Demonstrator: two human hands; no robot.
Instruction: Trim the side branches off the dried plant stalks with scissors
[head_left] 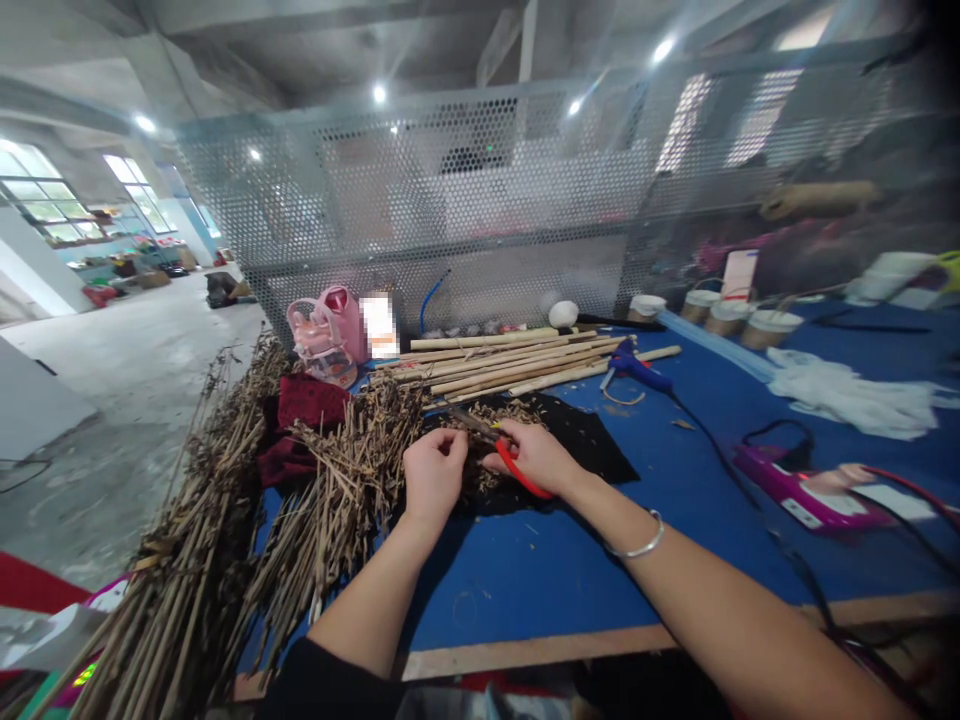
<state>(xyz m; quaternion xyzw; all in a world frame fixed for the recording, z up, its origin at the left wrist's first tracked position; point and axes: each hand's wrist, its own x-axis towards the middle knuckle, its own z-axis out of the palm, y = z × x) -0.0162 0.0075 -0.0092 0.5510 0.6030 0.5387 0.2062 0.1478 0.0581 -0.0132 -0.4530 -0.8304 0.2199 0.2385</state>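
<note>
My right hand is closed around red-handled scissors, whose dark blades point up and left toward my other hand. Beside the blades, my left hand is closed in a pinch; what lies between its fingertips is hidden. Short dried plant clippings lie on a black cloth just beyond and under both hands. Against my left hand rests a heap of dried plant stalks with brittle, curled heads.
A larger stalk bundle hangs over the table's left edge. Pale wooden sticks, a blue glue gun and a pink bag stand behind. At right are a purple power strip, plastic and tubs. Perforated metal panel closes the back.
</note>
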